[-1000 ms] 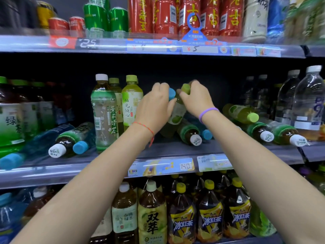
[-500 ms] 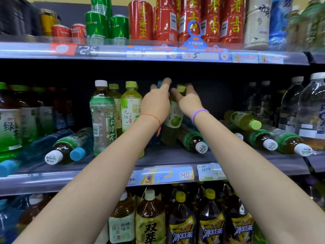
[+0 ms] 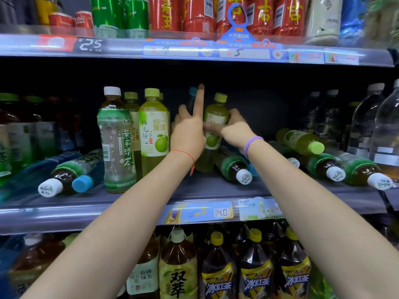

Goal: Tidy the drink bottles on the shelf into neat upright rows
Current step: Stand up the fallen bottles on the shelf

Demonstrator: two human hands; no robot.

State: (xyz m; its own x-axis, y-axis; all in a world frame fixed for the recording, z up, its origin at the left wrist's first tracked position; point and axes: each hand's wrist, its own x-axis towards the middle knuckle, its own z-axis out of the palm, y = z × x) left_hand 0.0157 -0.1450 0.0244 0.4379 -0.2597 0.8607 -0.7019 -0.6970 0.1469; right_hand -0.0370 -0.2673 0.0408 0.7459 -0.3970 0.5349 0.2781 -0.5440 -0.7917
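Observation:
On the middle shelf (image 3: 133,209) my right hand (image 3: 234,131) grips a yellow-green juice bottle (image 3: 217,114) that stands upright. Just left of it, my left hand (image 3: 189,132) wraps a dark blue-capped bottle (image 3: 192,91), mostly hidden behind the hand, with the index finger pointing straight up. To the left stand a white-capped jasmine tea bottle (image 3: 117,139) and a second yellow-green juice bottle (image 3: 154,126), both upright. Tea bottles lie on their sides at the left (image 3: 64,175), under my right wrist (image 3: 236,168) and at the right (image 3: 323,167).
A blue-capped bottle (image 3: 84,183) lies at the left. A yellow-green bottle (image 3: 302,141) rests on top of the lying ones at the right, beside tall water bottles (image 3: 367,121). Cans (image 3: 108,14) fill the shelf above; large tea bottles (image 3: 218,272) fill the one below.
Both hands have pushed their bottles deeper onto the shelf and stood them upright. The left index finger has lifted off and points up.

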